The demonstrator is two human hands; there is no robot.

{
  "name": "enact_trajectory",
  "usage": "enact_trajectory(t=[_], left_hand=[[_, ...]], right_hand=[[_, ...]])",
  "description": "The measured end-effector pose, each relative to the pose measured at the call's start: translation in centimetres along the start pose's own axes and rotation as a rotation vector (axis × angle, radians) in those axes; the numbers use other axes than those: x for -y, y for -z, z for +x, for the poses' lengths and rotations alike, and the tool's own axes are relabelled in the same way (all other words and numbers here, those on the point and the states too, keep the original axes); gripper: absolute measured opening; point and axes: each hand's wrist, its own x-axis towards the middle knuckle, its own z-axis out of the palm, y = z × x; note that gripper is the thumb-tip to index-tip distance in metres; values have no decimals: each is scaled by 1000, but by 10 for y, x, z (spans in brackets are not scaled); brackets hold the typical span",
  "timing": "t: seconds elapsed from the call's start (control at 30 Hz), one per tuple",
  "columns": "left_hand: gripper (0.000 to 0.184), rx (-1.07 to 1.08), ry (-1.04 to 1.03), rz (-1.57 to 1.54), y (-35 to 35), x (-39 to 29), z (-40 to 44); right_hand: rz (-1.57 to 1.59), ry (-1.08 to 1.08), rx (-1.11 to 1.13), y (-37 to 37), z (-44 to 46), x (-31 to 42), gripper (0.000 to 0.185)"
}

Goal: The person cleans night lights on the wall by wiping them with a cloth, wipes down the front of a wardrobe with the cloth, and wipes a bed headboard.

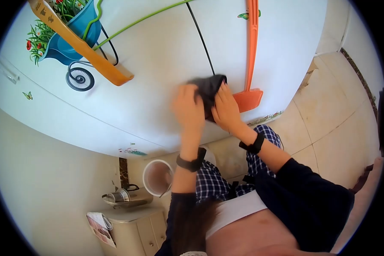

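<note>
A crumpled dark cloth [209,89] is bunched between my two hands, against a white surface [158,77]. My left hand [187,106] is at the cloth's left side, fingers curled onto it and slightly smeared by motion. Pressing its right side, my right hand [227,109] has its fingers bent around the fabric edge. Just right of that hand rests an orange fly swatter [248,100], its long handle running upward. A thin black line [200,38] meets the top of the cloth; whether it is a cord or a seam I cannot tell.
A curved wooden piece with printed characters [89,53] lies at upper left, near a green cord [145,17] and a flower-cart picture [68,47]. Below stand a white bucket [158,177], a metal kettle [130,197] and a beige cabinet [136,228]. Tiled floor [324,115] shows at right.
</note>
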Motion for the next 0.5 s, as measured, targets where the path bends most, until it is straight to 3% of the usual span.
enact_trajectory(t=[0.03, 0.13, 0.3, 0.43, 0.5], left_hand=[[26, 57, -13, 67, -5, 1, -9], [25, 1, 53, -133, -15, 7, -17], [27, 4, 80, -184, -15, 10, -13], [30, -55, -36, 13, -24, 20, -23], [30, 15, 28, -18, -21, 14, -23]], right_hand=[[10, 6, 5, 2, -3, 0, 47], [-3, 4, -3, 10, -2, 5, 44], [36, 98, -118, 48, 64, 29, 36], [-47, 31, -5, 24, 26, 8, 35], [-64, -5, -5, 15, 8, 1, 35]])
